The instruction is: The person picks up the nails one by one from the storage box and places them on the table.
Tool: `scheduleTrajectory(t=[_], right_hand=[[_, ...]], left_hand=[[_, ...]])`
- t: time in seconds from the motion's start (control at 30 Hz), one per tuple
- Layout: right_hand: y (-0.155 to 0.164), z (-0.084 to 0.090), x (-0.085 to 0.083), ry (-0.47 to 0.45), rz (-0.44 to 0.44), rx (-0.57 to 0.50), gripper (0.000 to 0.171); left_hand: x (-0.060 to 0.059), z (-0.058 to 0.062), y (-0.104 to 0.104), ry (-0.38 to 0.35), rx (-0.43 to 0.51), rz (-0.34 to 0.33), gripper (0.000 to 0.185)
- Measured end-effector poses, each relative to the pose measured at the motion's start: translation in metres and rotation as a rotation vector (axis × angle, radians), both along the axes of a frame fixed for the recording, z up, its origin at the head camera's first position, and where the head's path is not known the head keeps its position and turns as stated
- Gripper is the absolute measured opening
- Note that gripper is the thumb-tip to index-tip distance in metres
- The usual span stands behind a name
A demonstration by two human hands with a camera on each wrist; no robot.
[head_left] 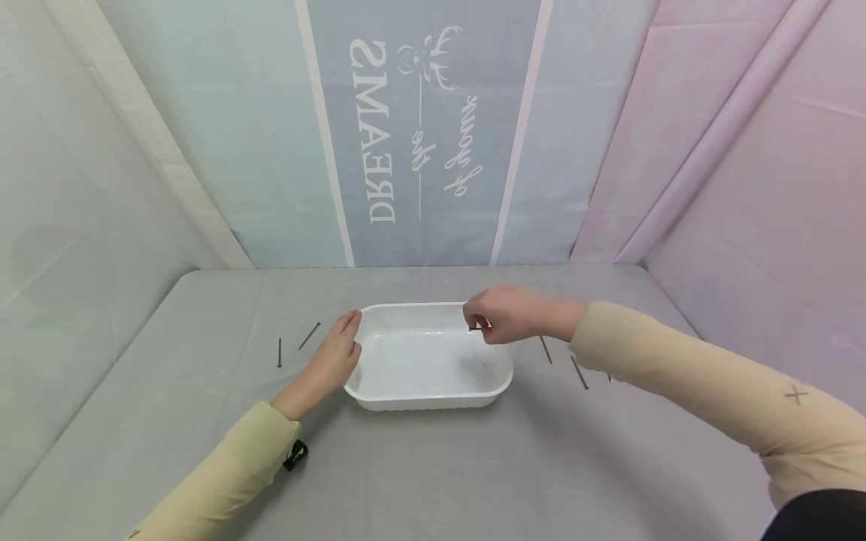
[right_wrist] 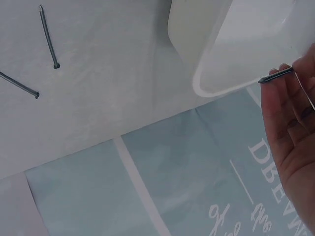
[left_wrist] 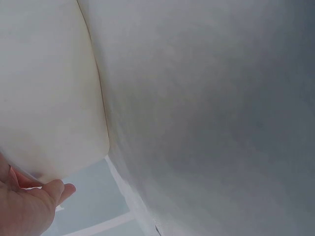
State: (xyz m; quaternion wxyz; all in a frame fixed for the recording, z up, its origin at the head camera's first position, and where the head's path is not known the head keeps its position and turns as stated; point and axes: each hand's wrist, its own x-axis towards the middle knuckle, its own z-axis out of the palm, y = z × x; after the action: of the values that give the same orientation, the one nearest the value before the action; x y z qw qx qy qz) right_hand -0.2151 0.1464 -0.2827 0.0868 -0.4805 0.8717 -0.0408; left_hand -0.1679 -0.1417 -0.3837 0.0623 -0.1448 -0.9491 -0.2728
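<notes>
A white rectangular dish (head_left: 426,397) with rounded corners sits on the grey cloth. At its left end, my left hand (head_left: 333,357) grips the rim; the left wrist view shows the thumb against the outer wall. Over the back right part of the dish, my right hand (head_left: 507,312) pinches a dark metal nail (right_wrist: 276,75) between thumb and fingers. The nail's pointed end sticks out past the fingertips, while its other end is hidden in the hand. Inside the dish, only the bare white bottom shows.
Left of the dish lie two nails, one upright in view (head_left: 280,353) and one slanted nail (head_left: 309,336). To the right lie a nail (head_left: 546,350), another nail (head_left: 579,372), and a third partly behind the sleeve. Fabric walls (head_left: 419,248) enclose the table's back and sides.
</notes>
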Motion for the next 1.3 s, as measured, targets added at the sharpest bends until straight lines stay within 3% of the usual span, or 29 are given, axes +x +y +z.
scheduleTrajectory(t=[0.67,1.0,1.3], right_hand=[[0.037,0.008,-0.004,-0.001,-0.137,-0.133,0.013],[0.058,0.007,-0.007,0.016,-0.115,-0.243,0.019],[0.076,0.001,-0.011,0.06,-0.169,-0.308,0.019]], left_hand=[[0.0,0.002,0.0,-0.01,0.006,0.006,0.05],[0.0,0.005,0.0,-0.028,0.015,0.005,0.05],[-0.002,0.004,0.0,-0.032,0.006,0.008,0.05]])
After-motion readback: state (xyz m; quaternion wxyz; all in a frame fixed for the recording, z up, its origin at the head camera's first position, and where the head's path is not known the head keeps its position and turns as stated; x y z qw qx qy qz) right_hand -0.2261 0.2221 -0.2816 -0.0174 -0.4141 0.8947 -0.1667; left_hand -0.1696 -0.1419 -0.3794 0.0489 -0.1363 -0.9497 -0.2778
